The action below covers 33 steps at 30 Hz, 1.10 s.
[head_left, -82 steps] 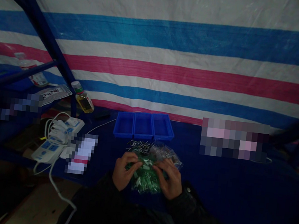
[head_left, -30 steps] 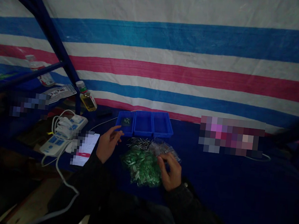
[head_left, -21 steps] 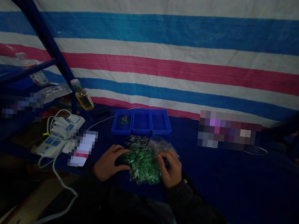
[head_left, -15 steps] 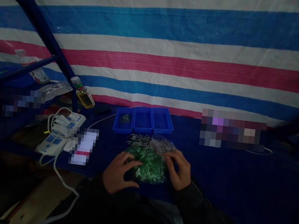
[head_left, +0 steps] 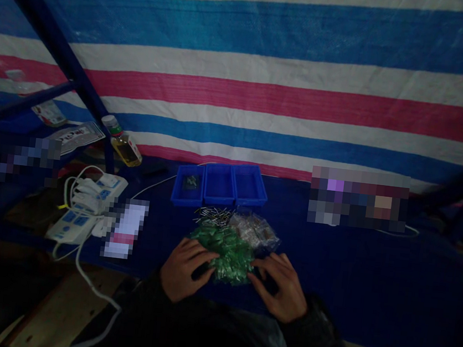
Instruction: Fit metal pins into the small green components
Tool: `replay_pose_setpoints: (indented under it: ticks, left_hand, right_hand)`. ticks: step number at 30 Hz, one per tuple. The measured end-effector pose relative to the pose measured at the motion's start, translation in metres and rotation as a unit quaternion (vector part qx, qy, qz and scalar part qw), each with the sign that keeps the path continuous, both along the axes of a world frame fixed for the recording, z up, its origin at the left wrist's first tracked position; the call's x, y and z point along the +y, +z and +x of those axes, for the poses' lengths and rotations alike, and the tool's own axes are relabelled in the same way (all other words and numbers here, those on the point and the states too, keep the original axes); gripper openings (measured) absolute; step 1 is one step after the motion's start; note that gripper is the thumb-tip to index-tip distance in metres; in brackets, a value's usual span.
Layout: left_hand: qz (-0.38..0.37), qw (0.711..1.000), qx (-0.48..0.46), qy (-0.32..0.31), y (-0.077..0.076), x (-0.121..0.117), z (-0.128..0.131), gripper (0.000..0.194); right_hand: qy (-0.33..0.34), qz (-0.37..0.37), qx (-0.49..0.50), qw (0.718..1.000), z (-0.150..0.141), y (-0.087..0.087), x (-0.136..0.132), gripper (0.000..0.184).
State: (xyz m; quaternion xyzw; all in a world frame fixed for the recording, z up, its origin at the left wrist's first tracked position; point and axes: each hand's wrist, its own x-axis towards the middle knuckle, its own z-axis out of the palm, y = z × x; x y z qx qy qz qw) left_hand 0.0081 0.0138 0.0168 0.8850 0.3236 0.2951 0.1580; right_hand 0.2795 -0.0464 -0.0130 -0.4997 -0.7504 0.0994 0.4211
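**Left hand (head_left: 184, 269) and right hand (head_left: 279, 286) spread on green bagged parts (head_left: 222, 255)**

Landmark: blue three-compartment tray (head_left: 219, 185) on navy-covered counter (head_left: 349, 276). All positions are relative to it.

Green bagged parts: heaped in front of the tray, on the person's side. Individual pieces too small to identify.

Left hand: open, fingers curved, fingertips on the heap's left side. Not visibly closed on anything.

Right hand: open, fingers spread, fingertips on the heap's right side. Not visibly closed on anything.

Loose metal pins (head_left: 213, 216): just in front of the tray, touching the heap's far edge.

Clear bag of small parts (head_left: 256, 232): front right of the tray, against the heap.

Small dark item (head_left: 191, 182): inside the left compartment.

White power strip (head_left: 101, 192): left of the tray.

Bottle of yellow liquid (head_left: 124, 149): behind and left of the tray.
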Motion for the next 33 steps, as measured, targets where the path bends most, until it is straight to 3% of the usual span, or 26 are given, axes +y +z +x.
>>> replay_pose_setpoints:
  ticks: [4, 9, 14, 16, 21, 24, 30, 33]
  left_hand:
    - [-0.022, 0.991, -0.100, 0.089, 0.005, 0.000, 0.001, 0.012]
    - [-0.146, 0.953, -0.208, 0.167, 0.018, 0.013, 0.005, 0.005]
    - [-0.258, 0.888, -0.346, 0.161, 0.016, 0.033, 0.017, 0.023]
    - [-0.276, 0.878, -0.357, 0.158, 0.012, 0.039, 0.021, 0.023]
    - [-0.303, 0.895, -0.301, 0.131, 0.003, 0.041, 0.020, 0.021]
    - [-0.265, 0.917, -0.278, 0.103, 0.001, 0.038, 0.017, 0.025]
    - [-0.193, 0.933, -0.304, 0.010, -0.007, 0.038, 0.013, 0.055]
    - [-0.172, 0.940, -0.293, 0.015, -0.008, 0.038, 0.015, 0.058]
  right_hand:
    - [-0.014, -0.004, 0.015, 1.000, 0.000, 0.012, 0.004, 0.007]
    - [-0.012, 0.049, 0.030, 0.998, -0.010, 0.034, 0.028, 0.009]
    - [0.034, 0.101, -0.047, 0.993, -0.021, 0.033, 0.063, 0.031]
    - [0.047, 0.106, -0.088, 0.989, -0.023, 0.027, 0.072, 0.036]
    - [0.039, 0.125, -0.097, 0.987, -0.022, 0.019, 0.075, 0.028]
    - [0.039, 0.129, -0.079, 0.988, -0.023, 0.020, 0.073, 0.023]
    - [0.028, 0.112, 0.060, 0.991, -0.032, 0.025, 0.072, 0.022]
    - [0.035, 0.074, 0.115, 0.990, -0.038, 0.029, 0.068, 0.021]
